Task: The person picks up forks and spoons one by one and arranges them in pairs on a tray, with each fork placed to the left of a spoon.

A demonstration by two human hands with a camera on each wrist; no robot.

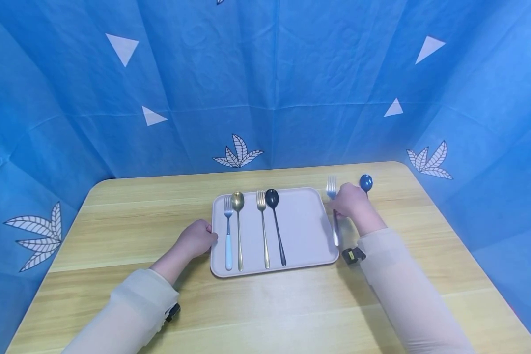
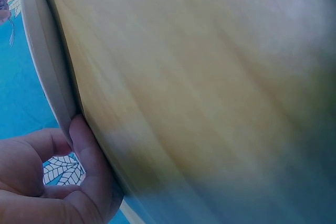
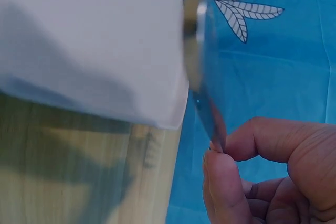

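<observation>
My left hand pinches the left rim of a pale pinkish-grey tray; in the left wrist view, thumb and finger close on the tray's edge. On the tray lie a fork with a light blue handle, a gold spoon, a gold fork and a black spoon. Past the tray's right rim, my right hand pinches a silver fork by its handle, tines pointing away. The right wrist view has its handle raised between thumb and finger.
A dark blue spoon lies just beyond my right hand, its handle partly hidden by it. The light wooden table ends at the back against a blue curtain, which also hangs at both sides.
</observation>
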